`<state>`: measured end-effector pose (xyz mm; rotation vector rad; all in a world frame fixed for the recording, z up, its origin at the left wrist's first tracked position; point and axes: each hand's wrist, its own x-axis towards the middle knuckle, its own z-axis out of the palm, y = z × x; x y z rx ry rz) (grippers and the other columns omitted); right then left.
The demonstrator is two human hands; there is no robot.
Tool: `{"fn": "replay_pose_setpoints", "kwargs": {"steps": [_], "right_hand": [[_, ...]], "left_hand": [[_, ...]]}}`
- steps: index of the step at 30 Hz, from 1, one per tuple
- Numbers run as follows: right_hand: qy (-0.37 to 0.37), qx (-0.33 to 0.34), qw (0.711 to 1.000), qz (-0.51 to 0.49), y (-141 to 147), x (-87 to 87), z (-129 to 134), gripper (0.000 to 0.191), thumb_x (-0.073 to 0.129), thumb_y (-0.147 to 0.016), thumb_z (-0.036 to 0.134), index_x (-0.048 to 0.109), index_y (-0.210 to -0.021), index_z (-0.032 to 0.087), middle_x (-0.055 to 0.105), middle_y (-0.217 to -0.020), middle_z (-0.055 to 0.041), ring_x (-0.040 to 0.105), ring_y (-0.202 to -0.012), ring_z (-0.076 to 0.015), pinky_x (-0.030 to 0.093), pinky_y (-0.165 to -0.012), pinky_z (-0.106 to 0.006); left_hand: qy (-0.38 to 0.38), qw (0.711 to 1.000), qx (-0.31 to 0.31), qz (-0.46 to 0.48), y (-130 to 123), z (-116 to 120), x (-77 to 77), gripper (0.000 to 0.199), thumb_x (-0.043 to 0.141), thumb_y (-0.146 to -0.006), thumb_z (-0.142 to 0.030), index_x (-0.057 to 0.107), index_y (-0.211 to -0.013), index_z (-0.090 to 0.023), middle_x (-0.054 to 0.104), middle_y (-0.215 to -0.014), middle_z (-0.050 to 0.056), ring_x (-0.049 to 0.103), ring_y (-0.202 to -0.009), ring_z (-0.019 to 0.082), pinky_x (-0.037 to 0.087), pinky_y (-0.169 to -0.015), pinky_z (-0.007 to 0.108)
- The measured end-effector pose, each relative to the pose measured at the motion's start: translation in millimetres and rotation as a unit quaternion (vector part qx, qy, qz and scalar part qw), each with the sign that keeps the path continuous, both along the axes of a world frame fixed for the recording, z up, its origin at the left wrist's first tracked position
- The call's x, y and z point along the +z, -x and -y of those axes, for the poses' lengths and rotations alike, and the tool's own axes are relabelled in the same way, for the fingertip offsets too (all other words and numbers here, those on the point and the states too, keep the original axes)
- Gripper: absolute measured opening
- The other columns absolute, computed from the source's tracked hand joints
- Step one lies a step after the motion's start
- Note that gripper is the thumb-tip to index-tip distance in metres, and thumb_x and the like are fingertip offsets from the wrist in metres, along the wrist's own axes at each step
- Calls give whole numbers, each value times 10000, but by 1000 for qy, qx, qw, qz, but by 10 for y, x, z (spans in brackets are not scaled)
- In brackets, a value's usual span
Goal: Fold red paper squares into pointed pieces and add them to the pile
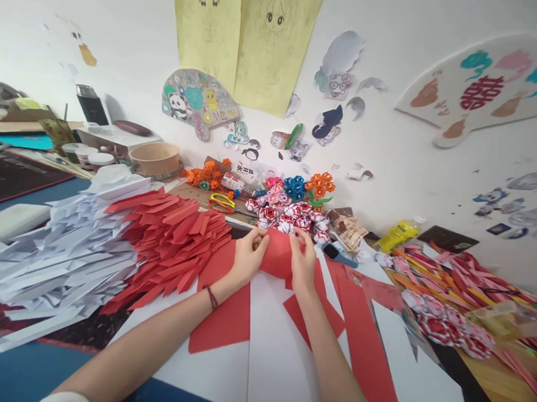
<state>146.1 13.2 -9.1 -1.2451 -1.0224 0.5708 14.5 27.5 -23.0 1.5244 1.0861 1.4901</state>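
Between my two hands is a piece of red paper (277, 255), held up by its sides and slightly curved. My left hand (250, 255) pinches its left edge, and my right hand (303, 258) grips the right edge with bent fingers. Beneath my hands lie flat red sheets (225, 316) and white sheets (269, 340). To the left is a heap of folded red paper strips (175, 238), beside a larger pile of folded white paper strips (83, 250). Just beyond my hands sit red-and-white paper flowers (301, 218).
Scissors with yellow handles (223, 203) lie behind the red strips. A smartwatch (338, 254) rests right of my hands, near a yellow bottle (398, 234). Coloured strips (468, 277) and more paper flowers (451, 330) cover the right side. A round tub (155, 159) stands back left.
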Motion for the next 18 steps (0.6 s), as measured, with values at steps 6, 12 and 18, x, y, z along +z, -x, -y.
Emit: {"fn": "replay_pose_setpoints", "kwargs": {"steps": [6,12,18], "right_hand": [[17,0,995,-101,-18,-75,-1,445,677,-719,469,644,-1091,225,664,-1100,-62,604,-1004,-213,466,-841,-326],[61,125,976,-167,-12,-85,50,379,737,-678,451,681,-926,171,708,-890,-67,641,-779,-213,501,-681,-323],[56,65,996,-32,-24,-156,33,406,707,-670,527,692,-827,153,697,-743,-50,608,-700,-207,470,-614,-297]], "left_hand": [[8,999,1,31,5,-34,-26,222,520,-864,-370,600,-865,-163,460,-611,-45,414,-562,87,323,-547,187],[35,997,7,68,33,-67,2,232,534,-855,-374,608,-862,-154,584,-699,-4,532,-641,116,395,-586,198],[34,998,32,38,42,-107,-36,228,562,-839,-374,623,-882,-159,655,-774,24,581,-678,132,429,-617,214]]}}
